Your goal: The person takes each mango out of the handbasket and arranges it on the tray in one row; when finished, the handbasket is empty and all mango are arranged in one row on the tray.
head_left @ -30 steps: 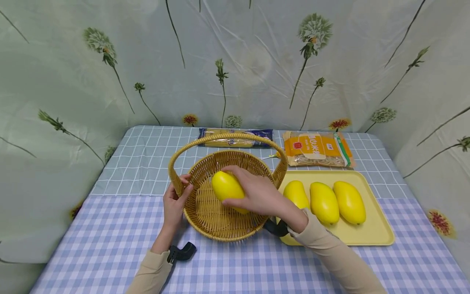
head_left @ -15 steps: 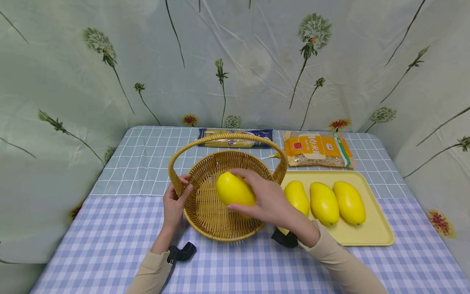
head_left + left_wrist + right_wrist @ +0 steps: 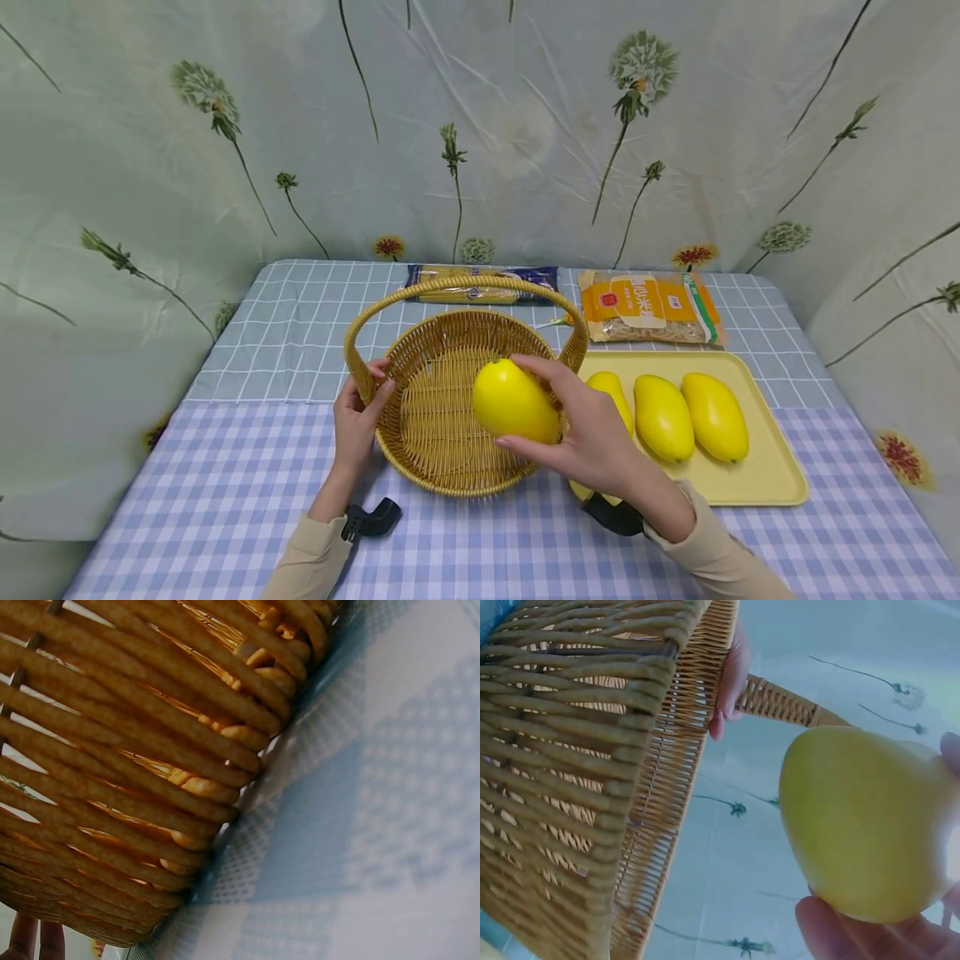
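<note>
My right hand (image 3: 596,437) holds a yellow mango (image 3: 513,404) between thumb and fingers, over the right side of a wicker basket (image 3: 427,479). In the right wrist view, the mango (image 3: 862,825) appears above the basket rim and apart from it. The left hand (image 3: 356,425) grips the basket's left rim at the foot of its arched handle (image 3: 465,282). Inside, the woven bottom shows bare. Close up in the left wrist view are the basket's woven side (image 3: 127,750) and two fingertips (image 3: 51,941) below it.
To the right lies a yellow tray (image 3: 772,475) bearing three mangoes (image 3: 663,417), one partly hidden by the right hand. Behind the basket are a pack of spaghetti (image 3: 480,292) and an orange food bag (image 3: 645,307). A checked cloth (image 3: 225,483) covers the table.
My right hand has lifted the mango from inside the basket and drawn it right and nearer, toward the basket's right rim. The left hand and basket have stayed put.
</note>
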A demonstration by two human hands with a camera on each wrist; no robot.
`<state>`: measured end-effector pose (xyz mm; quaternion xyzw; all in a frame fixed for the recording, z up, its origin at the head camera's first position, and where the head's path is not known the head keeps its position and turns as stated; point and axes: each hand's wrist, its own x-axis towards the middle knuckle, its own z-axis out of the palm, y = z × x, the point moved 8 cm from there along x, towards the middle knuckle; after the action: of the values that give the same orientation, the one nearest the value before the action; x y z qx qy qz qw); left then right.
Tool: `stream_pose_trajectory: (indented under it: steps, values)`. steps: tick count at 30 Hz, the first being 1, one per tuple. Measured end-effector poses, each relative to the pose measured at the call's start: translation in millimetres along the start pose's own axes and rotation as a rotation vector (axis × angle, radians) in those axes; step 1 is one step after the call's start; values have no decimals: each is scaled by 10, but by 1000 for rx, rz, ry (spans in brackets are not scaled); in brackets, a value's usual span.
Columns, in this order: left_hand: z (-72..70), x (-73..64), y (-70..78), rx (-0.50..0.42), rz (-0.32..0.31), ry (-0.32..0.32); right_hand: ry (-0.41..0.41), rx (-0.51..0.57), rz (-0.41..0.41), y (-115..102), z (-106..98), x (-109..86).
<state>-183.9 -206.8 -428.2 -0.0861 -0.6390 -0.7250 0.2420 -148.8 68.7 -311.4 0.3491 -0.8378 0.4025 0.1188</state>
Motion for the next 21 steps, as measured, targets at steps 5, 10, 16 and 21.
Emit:
stream_pose_trajectory:
  steps: [5, 10, 16, 21]
  values:
    - [6, -5, 0, -6, 1, -2, 63, 23, -40, -4, -155, -109]
    - [7, -6, -7, -8, -7, -2, 192, 39, -92, 62, -369, -247]
    - [-1, -24, 1, 2, -6, -8, 337, 80, -81, 249, -593, -469]
    - [13, -10, 6, -9, 1, -6, 435, 86, -61, 411, -802, -610]
